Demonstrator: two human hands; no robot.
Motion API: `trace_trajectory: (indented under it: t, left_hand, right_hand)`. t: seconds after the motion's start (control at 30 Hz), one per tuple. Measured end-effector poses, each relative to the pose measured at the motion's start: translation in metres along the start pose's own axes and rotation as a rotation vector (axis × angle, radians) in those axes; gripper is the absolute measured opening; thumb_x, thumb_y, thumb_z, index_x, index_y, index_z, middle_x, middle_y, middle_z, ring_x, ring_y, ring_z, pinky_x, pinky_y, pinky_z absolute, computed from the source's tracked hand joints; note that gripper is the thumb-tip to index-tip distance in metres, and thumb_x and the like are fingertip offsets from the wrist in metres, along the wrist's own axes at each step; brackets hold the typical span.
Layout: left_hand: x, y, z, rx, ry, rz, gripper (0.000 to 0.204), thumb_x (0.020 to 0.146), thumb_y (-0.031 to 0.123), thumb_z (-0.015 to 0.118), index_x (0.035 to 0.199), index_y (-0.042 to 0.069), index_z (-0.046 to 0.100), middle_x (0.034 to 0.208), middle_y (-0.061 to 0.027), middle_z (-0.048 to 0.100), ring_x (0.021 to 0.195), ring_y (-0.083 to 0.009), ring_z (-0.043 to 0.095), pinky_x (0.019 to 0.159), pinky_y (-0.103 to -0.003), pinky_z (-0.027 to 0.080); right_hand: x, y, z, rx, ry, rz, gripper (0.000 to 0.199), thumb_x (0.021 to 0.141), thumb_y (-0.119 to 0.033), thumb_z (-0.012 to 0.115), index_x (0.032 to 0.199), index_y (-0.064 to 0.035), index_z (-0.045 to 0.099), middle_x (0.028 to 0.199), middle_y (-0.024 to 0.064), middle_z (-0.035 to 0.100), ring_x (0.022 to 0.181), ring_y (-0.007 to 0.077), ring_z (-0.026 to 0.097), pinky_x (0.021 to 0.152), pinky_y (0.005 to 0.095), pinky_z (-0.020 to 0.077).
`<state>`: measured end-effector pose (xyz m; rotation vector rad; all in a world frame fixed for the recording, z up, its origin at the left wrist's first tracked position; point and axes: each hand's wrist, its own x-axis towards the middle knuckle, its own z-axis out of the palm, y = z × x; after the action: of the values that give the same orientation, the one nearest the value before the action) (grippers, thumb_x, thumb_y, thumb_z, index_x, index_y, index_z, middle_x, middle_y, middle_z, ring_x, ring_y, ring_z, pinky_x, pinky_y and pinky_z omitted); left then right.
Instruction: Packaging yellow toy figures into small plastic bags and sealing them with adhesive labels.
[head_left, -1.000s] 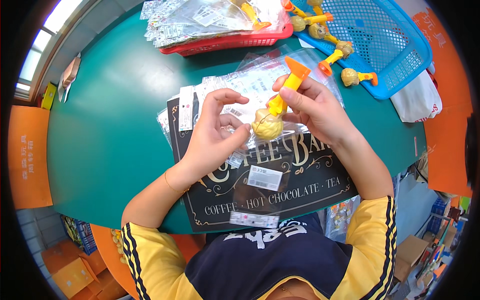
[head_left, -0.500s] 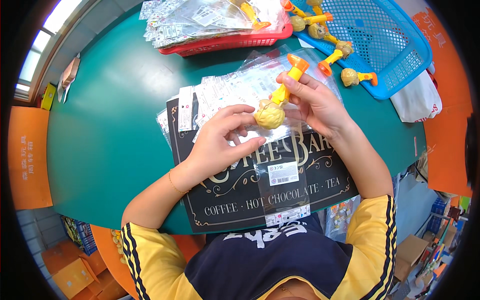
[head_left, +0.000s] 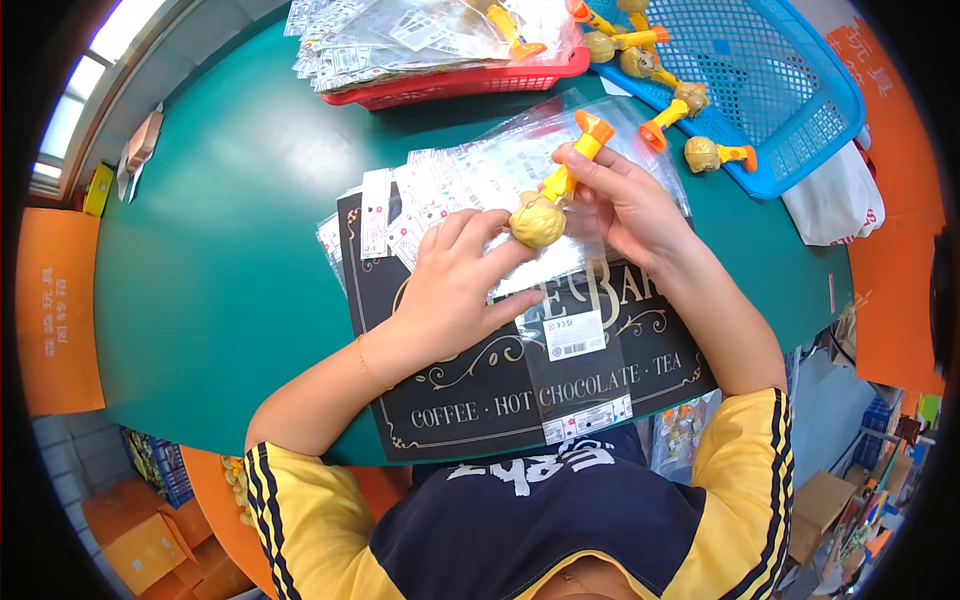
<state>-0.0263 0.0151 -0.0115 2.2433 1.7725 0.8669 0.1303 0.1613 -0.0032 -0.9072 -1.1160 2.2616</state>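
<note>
Above the desk (head_left: 220, 250), the yellow toy (head_left: 557, 186) pinched in the right hand (head_left: 632, 205) could slip if the half-curled left hand (head_left: 455, 280), hold unclear, pushes it.

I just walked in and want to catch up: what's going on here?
A person at a green table has a yellow-and-orange toy in the right hand, its round head toward the left hand. The left hand is partly open right beside that head; whether it touches is hard to tell. A clear bag with a white label lies over the dark mat. Similar toys are at the blue basket, beyond the right hand.
</note>
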Motion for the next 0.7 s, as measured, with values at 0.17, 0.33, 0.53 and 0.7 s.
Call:
trace_trajectory:
  t: [0.17,0.33,0.53,0.7]
  left_hand:
    - [0.001,-0.005,-0.002,-0.074,0.015,-0.072,0.028,0.066,0.024,0.079,0.085,0.012,0.062,0.109,-0.0096,0.052,0.106,-0.0308,0.045,0.091,-0.043,0.036]
    - [0.0,-0.008,-0.001,-0.211,0.103,-0.093,0.015,0.074,0.02,0.072,0.079,0.012,0.06,0.104,-0.0066,0.052,0.105,-0.0297,0.044,0.09,-0.042,0.034]
    - [0.002,-0.006,-0.004,-0.303,0.113,-0.123,0.013,0.076,0.018,0.071,0.08,0.01,0.061,0.098,-0.007,0.051,0.098,-0.0266,0.046,0.085,-0.037,0.037]
    - [0.0,-0.001,-0.007,-0.416,0.105,-0.083,0.014,0.076,0.015,0.072,0.081,0.008,0.061,0.095,-0.0067,0.05,0.093,-0.0222,0.048,0.084,-0.033,0.039]
  right_hand:
    - [0.005,0.001,-0.007,-0.015,-0.006,0.045,0.03,0.089,-0.021,0.06,0.112,-0.0029,0.056,0.095,0.004,0.061,0.084,0.0095,0.06,0.079,0.0292,0.0514]
    - [0.005,0.0,-0.008,-0.017,-0.001,0.064,0.03,0.089,-0.022,0.061,0.112,-0.0038,0.056,0.097,0.0033,0.061,0.085,0.0098,0.06,0.079,0.0288,0.0508]
    - [-0.016,-0.016,0.007,-0.304,-0.105,-0.084,0.031,0.087,-0.025,0.062,0.11,-0.0043,0.057,0.094,0.0014,0.061,0.086,0.0093,0.06,0.076,0.0231,0.0475]
    - [-0.017,-0.013,0.002,-0.343,-0.234,0.018,0.031,0.086,-0.028,0.064,0.106,-0.0044,0.058,0.094,0.0078,0.065,0.086,0.0082,0.059,0.072,0.021,0.0451]
